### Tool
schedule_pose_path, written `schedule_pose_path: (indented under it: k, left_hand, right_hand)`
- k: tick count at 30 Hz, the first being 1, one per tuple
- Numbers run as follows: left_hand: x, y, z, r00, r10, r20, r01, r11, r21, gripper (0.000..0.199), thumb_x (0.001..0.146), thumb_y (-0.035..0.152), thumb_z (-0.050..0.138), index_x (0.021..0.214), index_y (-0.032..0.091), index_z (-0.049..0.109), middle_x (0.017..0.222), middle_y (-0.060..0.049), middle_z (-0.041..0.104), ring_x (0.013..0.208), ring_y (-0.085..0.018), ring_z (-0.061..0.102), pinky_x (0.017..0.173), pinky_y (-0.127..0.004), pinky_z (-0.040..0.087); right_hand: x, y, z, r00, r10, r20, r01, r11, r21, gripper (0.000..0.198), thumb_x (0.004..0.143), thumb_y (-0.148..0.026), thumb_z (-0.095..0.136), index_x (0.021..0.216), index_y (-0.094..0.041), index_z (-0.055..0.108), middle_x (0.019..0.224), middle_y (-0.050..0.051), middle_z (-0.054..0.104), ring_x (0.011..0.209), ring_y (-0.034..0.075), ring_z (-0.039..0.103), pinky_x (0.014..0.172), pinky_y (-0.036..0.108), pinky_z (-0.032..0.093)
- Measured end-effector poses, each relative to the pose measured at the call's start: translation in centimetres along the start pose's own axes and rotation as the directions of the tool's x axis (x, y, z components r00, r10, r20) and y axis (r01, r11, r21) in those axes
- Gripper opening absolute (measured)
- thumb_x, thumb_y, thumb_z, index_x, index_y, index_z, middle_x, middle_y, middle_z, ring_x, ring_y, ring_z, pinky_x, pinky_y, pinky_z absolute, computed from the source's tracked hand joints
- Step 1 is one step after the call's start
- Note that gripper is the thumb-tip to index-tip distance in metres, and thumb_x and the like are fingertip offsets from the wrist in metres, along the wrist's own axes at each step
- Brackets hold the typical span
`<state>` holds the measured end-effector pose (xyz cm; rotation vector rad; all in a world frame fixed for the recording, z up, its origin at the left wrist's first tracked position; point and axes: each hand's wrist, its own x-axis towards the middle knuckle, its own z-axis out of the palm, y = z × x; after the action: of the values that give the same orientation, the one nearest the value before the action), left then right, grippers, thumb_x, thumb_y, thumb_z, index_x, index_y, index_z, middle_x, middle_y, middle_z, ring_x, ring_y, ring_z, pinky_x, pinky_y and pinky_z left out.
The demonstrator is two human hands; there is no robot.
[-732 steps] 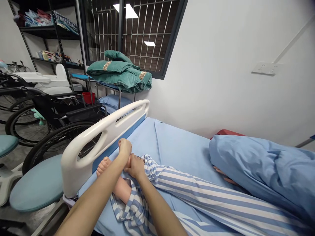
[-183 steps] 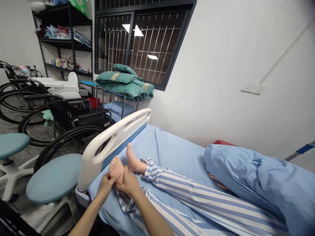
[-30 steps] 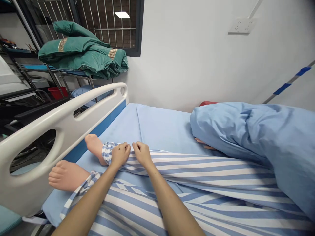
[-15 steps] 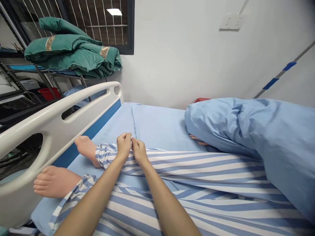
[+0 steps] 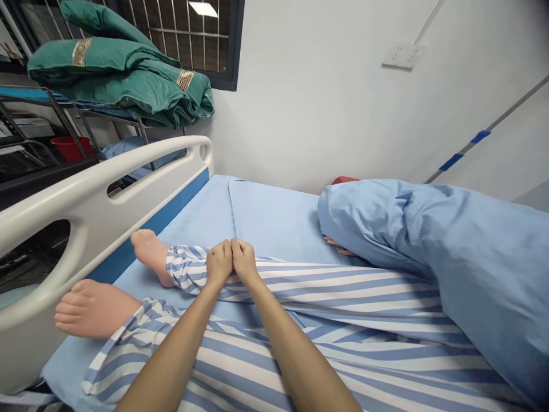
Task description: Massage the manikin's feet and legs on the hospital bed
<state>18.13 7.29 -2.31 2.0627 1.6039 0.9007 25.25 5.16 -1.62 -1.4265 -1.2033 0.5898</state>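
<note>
On a bed lies a manikin with smooth pinkish feet and blue-and-white striped trousers (image 5: 343, 280). My left hand (image 5: 219, 262) and my right hand (image 5: 243, 260) are both closed, side by side with their inner edges touching. They rest over the far trouser leg, between the shin and the knee. Fingertips are turned down and hidden, so whether they pinch anything is not visible. The far foot (image 5: 149, 254) points toward the footboard, left of my hands. Nearer to me lies the other foot (image 5: 96, 309), its trouser cuff loose around the ankle.
A cream footboard (image 5: 141, 163) with a blue lower panel closes off the left end. Light-blue sheet (image 5: 274, 217) covers the mattress. A blue quilt (image 5: 429, 229) lies over the manikin's upper part, fingers showing beneath it. Folded green bedding (image 5: 128, 80) sits beyond, by a barred window.
My two hands have come together, their knuckles turning down and inward, while staying over the same part of the far leg. The view has shifted slightly.
</note>
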Motion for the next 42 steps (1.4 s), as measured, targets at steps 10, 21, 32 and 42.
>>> schedule_pose_path:
  k: [10,21,32,42]
  left_hand:
    - [-0.3,0.6,0.1,0.997,-0.058,0.044,0.053,0.993,0.102,0.045,0.089,0.038,0.026,0.067,0.019,0.061,0.073,-0.005,0.066,0.067,-0.014,0.054,0.059,-0.025,0.026]
    - [-0.3,1.7,0.1,0.994,-0.044,0.1,0.016,0.965,0.262,0.038,0.087,0.037,0.032,0.072,0.019,0.062,0.077,-0.007,0.067,0.07,-0.017,0.056,0.057,-0.027,0.024]
    - [0.0,5.9,2.5,0.997,-0.072,0.0,0.071,0.986,-0.152,0.04,0.087,0.033,0.029,0.061,0.017,0.055,0.06,-0.002,0.059,0.057,-0.011,0.046,0.057,-0.023,0.03]
    - [-0.5,5.0,3.0,0.997,-0.068,0.043,0.068,0.998,0.003,0.035,0.088,0.032,0.033,0.071,0.018,0.06,0.071,-0.006,0.064,0.066,-0.015,0.053,0.063,-0.025,0.03]
  right_hand:
    - [-0.1,-0.6,-3.6,0.989,-0.146,0.024,0.145,0.928,-0.343,0.038,0.083,-0.034,0.037,0.048,-0.019,0.035,0.045,-0.006,0.031,0.048,0.008,0.028,0.049,0.023,0.021]
    - [-0.3,0.9,-3.2,0.996,-0.071,-0.063,0.046,0.942,-0.332,0.039,0.083,-0.037,0.035,0.049,-0.02,0.041,0.046,-0.004,0.041,0.048,0.01,0.032,0.049,0.024,0.022]
    - [1.1,1.9,-4.5,0.983,0.107,-0.15,-0.074,0.975,0.21,0.035,0.08,-0.042,0.038,0.054,-0.02,0.032,0.051,-0.005,0.03,0.051,0.008,0.03,0.046,0.02,0.029]
    - [0.4,1.6,-3.9,0.974,0.089,-0.209,-0.07,0.993,0.096,0.035,0.08,-0.038,0.039,0.052,-0.02,0.027,0.049,-0.006,0.027,0.049,0.008,0.028,0.046,0.021,0.026]
